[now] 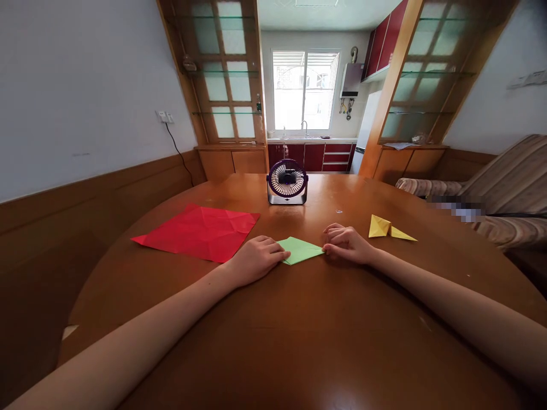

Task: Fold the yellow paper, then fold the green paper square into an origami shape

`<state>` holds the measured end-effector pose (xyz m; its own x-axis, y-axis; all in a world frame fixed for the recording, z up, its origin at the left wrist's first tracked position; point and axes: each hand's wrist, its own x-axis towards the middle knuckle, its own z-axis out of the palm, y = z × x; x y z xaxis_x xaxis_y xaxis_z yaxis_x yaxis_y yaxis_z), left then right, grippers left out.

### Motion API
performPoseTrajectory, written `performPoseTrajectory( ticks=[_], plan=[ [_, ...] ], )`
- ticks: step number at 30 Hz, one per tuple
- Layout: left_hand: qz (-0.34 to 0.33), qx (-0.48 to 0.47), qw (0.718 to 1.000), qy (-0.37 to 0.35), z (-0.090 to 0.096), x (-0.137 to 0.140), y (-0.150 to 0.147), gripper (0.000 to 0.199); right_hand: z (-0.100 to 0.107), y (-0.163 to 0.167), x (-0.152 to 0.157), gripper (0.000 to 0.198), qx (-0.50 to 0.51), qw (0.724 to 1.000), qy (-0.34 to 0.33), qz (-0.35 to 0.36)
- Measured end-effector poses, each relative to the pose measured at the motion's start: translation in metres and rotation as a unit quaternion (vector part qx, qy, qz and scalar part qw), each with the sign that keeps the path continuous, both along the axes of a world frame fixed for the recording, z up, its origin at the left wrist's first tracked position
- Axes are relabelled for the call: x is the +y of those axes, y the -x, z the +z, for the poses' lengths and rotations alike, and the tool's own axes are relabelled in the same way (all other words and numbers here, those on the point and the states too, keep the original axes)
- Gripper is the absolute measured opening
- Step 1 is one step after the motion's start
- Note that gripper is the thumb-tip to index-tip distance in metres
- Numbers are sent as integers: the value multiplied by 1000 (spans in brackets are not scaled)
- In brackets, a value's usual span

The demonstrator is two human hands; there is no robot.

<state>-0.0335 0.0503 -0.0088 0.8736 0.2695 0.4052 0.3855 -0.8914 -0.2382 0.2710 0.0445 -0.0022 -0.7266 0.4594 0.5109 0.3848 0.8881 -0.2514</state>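
A folded green paper (301, 251), shaped like a kite, lies flat on the wooden table between my hands. Its left end is under the fingers of my left hand (258, 258), which are closed together with the thumb on the paper. My right hand (347, 244) pinches the pointed right tip between thumb and curled fingers. To the left lies a creased sheet of red paper (196, 230), spread out close to my left wrist. A folded yellow paper piece (380, 226) with a pointed tail rests beyond my right wrist.
A small dark desk fan (287, 180) stands toward the far side of the round wooden table (273, 341). A striped armchair (508, 188) is on the right. A wall socket (164, 117) with a black cord is on the left wall.
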Motion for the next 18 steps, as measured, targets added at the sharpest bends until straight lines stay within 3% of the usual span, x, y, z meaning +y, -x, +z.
performPoseTrajectory(
  ticks=[7, 11, 13, 18],
  plan=[
    [39, -36, 994, 96, 1, -7, -3, 31, 3, 13, -11, 51, 43, 996, 73, 23],
    [12, -51, 986, 161, 1, -9, -6, 29, -2, 15, -10, 32, 46, 997, 68, -6],
    [-13, -55, 982, 182, 1, -10, -7, 27, -5, 16, -7, 33, 27, 998, 62, -11],
    [-51, -49, 985, 155, 2, -8, -6, 28, -7, 17, -3, 29, -23, 997, 71, 11]
  ],
)
